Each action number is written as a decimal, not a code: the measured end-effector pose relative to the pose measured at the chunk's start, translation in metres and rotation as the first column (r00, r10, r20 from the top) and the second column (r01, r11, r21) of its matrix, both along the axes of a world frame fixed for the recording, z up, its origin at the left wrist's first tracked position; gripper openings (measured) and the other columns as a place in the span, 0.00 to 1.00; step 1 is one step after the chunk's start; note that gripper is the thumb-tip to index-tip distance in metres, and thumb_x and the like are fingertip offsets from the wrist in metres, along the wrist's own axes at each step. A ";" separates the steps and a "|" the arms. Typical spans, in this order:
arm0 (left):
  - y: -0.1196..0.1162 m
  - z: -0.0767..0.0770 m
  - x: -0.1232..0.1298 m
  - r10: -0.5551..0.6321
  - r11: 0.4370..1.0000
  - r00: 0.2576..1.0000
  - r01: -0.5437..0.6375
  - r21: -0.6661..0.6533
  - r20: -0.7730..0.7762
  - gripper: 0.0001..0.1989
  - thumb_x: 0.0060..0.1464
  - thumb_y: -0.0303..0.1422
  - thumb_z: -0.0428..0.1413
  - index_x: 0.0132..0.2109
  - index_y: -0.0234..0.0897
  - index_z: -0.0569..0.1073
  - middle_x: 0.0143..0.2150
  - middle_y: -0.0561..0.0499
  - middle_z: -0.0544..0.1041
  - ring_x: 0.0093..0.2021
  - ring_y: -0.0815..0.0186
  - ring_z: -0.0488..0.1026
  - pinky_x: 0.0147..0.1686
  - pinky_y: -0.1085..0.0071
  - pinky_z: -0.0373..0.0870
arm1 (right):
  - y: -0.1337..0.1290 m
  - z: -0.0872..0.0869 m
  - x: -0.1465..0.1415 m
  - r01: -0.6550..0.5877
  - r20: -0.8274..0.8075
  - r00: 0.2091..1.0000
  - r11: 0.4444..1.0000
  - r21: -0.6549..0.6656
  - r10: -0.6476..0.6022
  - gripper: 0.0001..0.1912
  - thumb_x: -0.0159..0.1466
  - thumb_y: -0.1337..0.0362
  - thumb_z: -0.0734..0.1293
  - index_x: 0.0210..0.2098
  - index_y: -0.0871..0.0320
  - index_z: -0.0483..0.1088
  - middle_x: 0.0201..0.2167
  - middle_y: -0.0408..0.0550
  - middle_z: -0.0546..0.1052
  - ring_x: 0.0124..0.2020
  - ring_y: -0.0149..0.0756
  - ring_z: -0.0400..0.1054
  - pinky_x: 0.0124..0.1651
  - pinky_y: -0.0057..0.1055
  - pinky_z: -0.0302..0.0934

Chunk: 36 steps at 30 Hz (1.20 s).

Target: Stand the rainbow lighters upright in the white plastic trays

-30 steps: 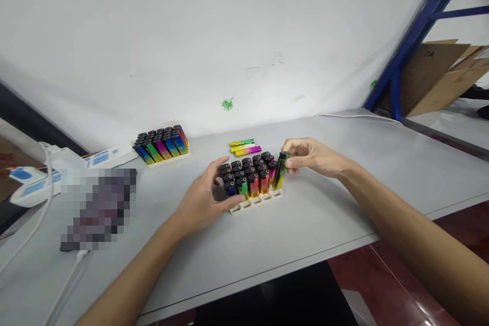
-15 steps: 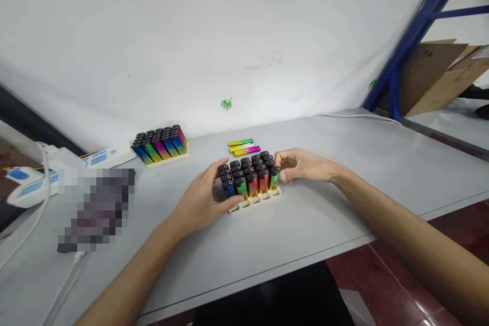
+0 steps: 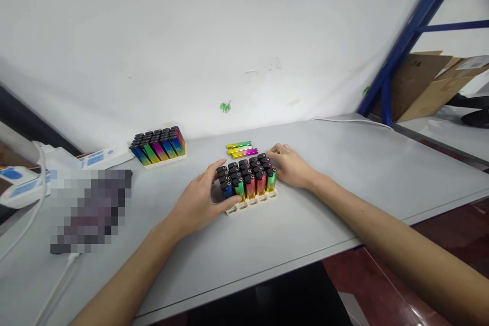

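A cream rack point(image 3: 252, 204) on the table holds rows of upright lighters point(image 3: 250, 186) with black tops and shiny coloured bodies. My left hand point(image 3: 198, 198) is wrapped round the rack's left end, its thumb along the front by a green lighter and its fingers at the back left corner. The front row of slots in the rack has no lighters. At the rack's right rear, my right hand point(image 3: 292, 167) has bent, loosely parted fingers; some fingertips are hidden by the lighters, and nothing shows in it. Just behind the rack lie several shiny yellow, green and magenta strips point(image 3: 244, 153).
Toward the back left stands a second rack point(image 3: 166, 161) full of lighters. Power strips point(image 3: 101, 158), a blurred dark object point(image 3: 91, 211) and white cables point(image 3: 57, 290) lie at left. A wall borders the table behind; blue frame and cardboard boxes point(image 3: 424, 84) are at right.
My right hand has left the front right green lighter, which now sits lower in the rack, and moved back and left along the rack's side. My left hand stays on the rack.
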<state>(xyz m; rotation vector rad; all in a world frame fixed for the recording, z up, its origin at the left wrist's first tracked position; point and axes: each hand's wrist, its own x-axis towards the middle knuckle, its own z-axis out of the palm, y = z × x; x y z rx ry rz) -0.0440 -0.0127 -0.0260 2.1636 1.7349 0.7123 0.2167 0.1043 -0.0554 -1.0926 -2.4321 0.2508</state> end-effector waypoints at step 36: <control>0.001 -0.001 0.003 0.020 1.000 1.000 -0.019 -0.021 0.007 0.38 0.53 0.49 0.59 0.66 0.45 0.54 0.52 0.47 0.78 0.49 0.55 0.76 0.46 0.61 0.72 | 0.003 0.006 -0.019 0.031 0.232 0.972 0.998 0.062 -0.045 0.30 0.64 0.63 0.63 0.65 0.51 0.59 0.58 0.56 0.65 0.51 0.50 0.60 0.50 0.43 0.60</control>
